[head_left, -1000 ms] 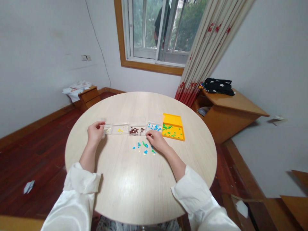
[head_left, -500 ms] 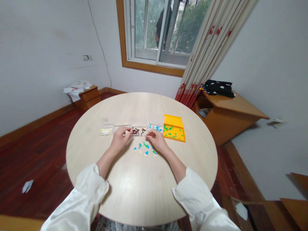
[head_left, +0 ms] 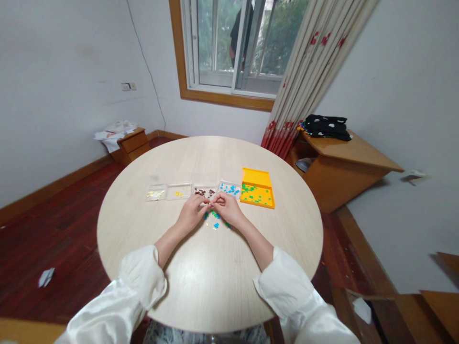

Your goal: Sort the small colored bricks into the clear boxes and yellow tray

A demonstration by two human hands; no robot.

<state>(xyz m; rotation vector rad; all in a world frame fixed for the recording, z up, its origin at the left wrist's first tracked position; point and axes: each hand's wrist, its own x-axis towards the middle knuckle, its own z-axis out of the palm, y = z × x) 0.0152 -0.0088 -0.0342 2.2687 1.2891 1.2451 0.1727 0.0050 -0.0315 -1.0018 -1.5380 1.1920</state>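
My left hand (head_left: 193, 211) and my right hand (head_left: 226, 208) meet fingertip to fingertip above the pile of small blue and green pieces (head_left: 215, 225). Both have their fingers pinched; whatever is between them is too small to make out. Just beyond my fingertips lies a clear box with dark brown pieces (head_left: 205, 192). To its right are a clear box of blue pieces (head_left: 229, 188) and an open yellow case (head_left: 264, 179) with green pieces. On the left stand a clear box with a few yellow pieces (head_left: 179, 193) and one with pale pieces (head_left: 155, 193).
The round table (head_left: 211, 286) fills the middle. Behind it are a window and a long curtain (head_left: 304, 62). A wooden cabinet (head_left: 355, 162) with black cloth stands at the right, a small drawer unit (head_left: 136, 145) with papers at the left.
My left hand has moved right, from beside the brown pieces to my right hand, uncovering the box with yellow pieces. My right hand has shifted slightly left.
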